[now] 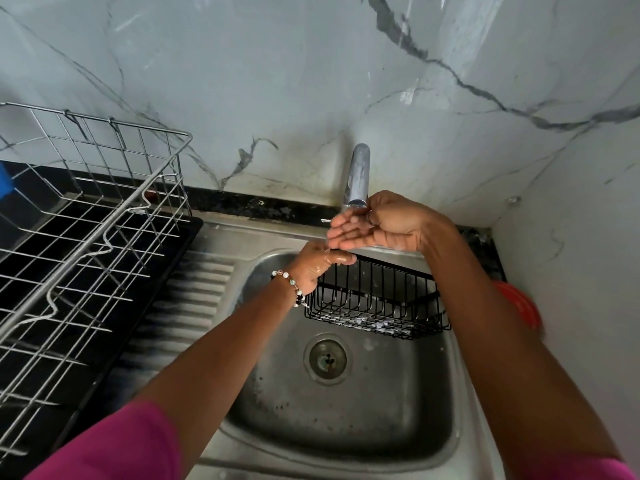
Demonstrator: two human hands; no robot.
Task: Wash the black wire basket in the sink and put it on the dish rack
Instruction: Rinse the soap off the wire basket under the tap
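Both hands, left hand (320, 261) and right hand (377, 225), loosely open (holding nothing) above the black wire basket (375, 301)

Left of the grey steel sink (346, 441): silver wire dish rack (86, 237); inside it, black wire basket (377, 299); behind, white grey-veined marble wall (242, 64).

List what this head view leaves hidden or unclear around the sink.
- Black wire basket: right end hidden behind the right forearm.
- Tap: spout mouth covered by the right hand; water flow unclear.
- Orange thing: mostly hidden by that forearm.
- Dish rack: cut off at the left edge.
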